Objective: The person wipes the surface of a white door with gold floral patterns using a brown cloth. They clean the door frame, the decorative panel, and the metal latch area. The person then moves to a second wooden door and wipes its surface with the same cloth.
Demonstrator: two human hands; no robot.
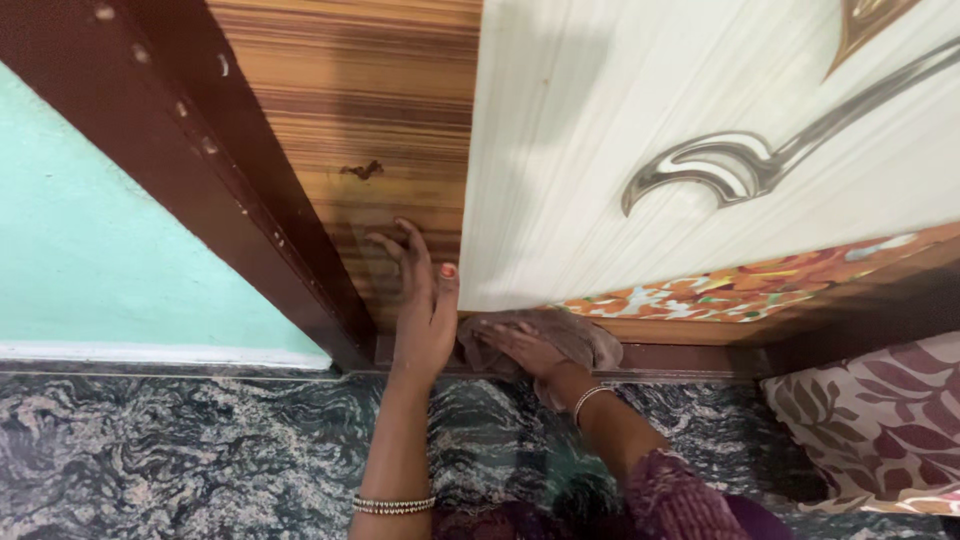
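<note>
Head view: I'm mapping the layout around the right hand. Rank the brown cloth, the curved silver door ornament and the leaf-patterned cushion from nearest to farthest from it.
1. Brown cloth: under the right hand, touching.
2. Curved silver door ornament: up and right, on the white door panel.
3. Leaf-patterned cushion: far right, on the floor.

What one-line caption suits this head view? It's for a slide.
Left hand braced flat on a wood-grain panel while the right hand presses a brown cloth along its base.

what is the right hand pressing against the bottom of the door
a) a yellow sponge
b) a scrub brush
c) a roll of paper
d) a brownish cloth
d: the right hand lies flat on a crumpled brownish cloth at the foot of the door, just above the marbled floor.
</note>
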